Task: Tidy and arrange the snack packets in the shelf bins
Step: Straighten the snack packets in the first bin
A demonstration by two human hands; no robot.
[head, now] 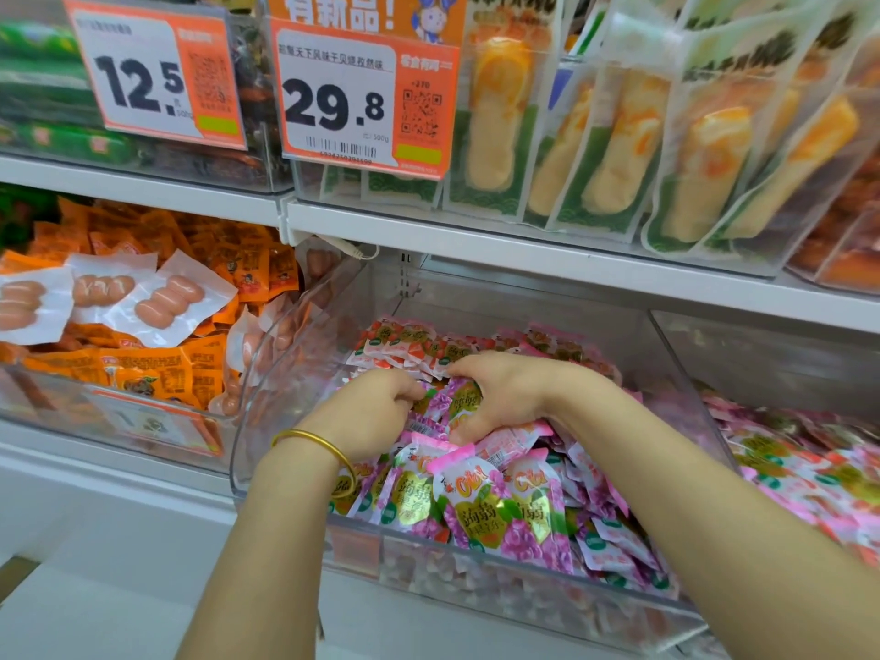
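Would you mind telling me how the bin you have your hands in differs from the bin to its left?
The middle bin holds small pink and purple packets; the left bin holds orange packets with clear sausage packs on top. The left hand and right hand both grip packets in the middle bin; neither touches the left bin. Both bins are clear plastic.

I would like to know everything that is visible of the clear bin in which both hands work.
The clear bin is transparent plastic, with a rounded left corner, a low front wall and taller side walls. It sits on the lower white shelf between the orange-packet bin and another pink-packet bin. Pink and purple snack packets fill it, red-and-white packets at the back. The left hand and right hand reach in over the front wall and grip packets.
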